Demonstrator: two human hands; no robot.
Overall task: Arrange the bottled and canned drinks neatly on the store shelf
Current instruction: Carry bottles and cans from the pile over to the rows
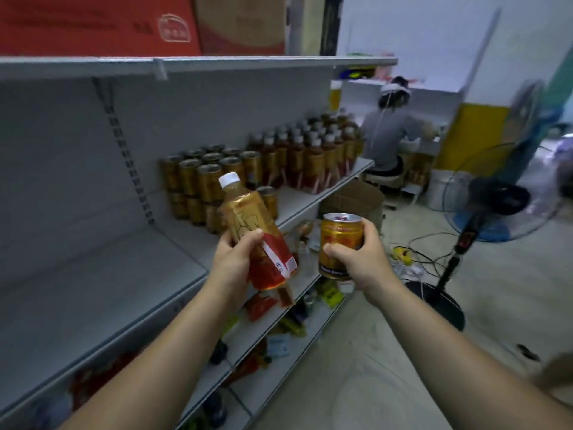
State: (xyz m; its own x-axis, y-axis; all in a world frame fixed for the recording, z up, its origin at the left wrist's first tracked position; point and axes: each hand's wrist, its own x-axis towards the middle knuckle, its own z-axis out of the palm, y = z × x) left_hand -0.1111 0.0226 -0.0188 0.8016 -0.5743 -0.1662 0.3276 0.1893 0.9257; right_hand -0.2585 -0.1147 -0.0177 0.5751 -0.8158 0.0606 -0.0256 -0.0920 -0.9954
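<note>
your left hand (235, 262) grips a tilted white-capped tea bottle (254, 234) at frame centre, fingers curled round it. your right hand (362, 256) holds a gold can (338, 243) upright just beside it, over the shelf (93, 274) edge.

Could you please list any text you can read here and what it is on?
Nothing reads clearly.
Amber plastic bottle with white cap, in the left hand: label print blurred.
Gold metal can, in the right hand: lettering blurred.
Red cardboard carton: white logo illegible.
</note>
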